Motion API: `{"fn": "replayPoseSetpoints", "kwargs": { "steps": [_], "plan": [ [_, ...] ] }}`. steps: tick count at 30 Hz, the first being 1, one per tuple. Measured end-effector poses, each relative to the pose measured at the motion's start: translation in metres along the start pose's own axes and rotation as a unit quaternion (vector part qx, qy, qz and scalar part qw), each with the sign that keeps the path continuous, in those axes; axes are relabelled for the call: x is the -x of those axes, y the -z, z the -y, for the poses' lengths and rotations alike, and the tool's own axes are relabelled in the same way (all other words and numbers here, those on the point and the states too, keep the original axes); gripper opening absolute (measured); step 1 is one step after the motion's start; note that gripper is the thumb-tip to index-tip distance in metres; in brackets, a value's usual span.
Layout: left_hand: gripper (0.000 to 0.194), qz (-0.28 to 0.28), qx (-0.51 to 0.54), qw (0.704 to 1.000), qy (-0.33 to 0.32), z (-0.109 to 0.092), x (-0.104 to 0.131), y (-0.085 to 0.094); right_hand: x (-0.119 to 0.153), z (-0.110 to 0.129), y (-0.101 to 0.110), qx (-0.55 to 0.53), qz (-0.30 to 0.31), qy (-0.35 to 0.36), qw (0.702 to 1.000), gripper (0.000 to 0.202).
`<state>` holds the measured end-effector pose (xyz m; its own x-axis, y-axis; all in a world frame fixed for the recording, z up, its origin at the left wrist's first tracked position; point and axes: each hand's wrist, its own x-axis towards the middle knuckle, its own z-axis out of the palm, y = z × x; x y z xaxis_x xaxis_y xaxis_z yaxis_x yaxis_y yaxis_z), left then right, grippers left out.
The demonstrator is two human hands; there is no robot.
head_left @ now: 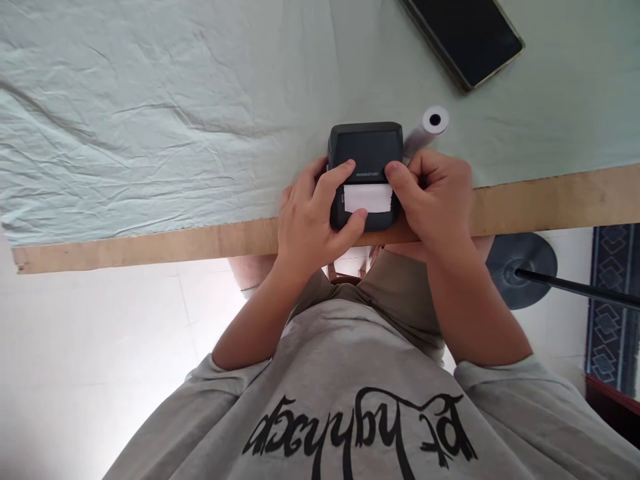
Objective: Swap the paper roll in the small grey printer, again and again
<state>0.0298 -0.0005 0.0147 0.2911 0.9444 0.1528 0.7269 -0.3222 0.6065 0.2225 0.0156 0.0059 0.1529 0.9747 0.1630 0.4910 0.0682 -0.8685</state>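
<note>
A small black receipt printer (367, 143) lies near the table's front edge, held between both hands. From its slot a short strip of white paper (367, 198) sticks out over the lower part. My left hand (311, 212) grips the printer's left side, one finger on the lid and the thumb at the paper's lower edge. On the other side, my right hand (440, 193) is closed against the printer's right edge, its thumb on the lid's lower right corner. Its curled fingers are partly hidden. Just beyond that hand is a white paper roll (423, 130) with a dark core.
A dark smartphone (470, 40) lies at the back right on the pale green cloth (165, 120). The wooden table edge (225, 240) runs across in front of me. Below to the right, a round black stand base (530, 267) with a pole rests on the floor by a patterned blue mat (613, 300).
</note>
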Motion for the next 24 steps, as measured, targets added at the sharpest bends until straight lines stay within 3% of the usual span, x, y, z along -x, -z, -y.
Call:
{"fn": "replayPoseSetpoints", "kwargs": {
  "steps": [15,19,24],
  "plan": [
    [0.059,0.006,0.019,1.000,0.014,0.001,-0.003,-0.001,-0.007,0.020,0.011,-0.043,0.092,-0.076,0.992,0.063],
    [0.057,-0.006,0.019,1.000,0.008,0.001,-0.003,-0.002,-0.003,0.017,0.007,-0.022,0.071,-0.053,0.996,0.061],
    [0.058,-0.020,0.008,1.000,-0.012,0.003,-0.001,-0.002,0.015,0.006,0.007,-0.006,0.002,0.029,1.000,0.052]
  ]
}}
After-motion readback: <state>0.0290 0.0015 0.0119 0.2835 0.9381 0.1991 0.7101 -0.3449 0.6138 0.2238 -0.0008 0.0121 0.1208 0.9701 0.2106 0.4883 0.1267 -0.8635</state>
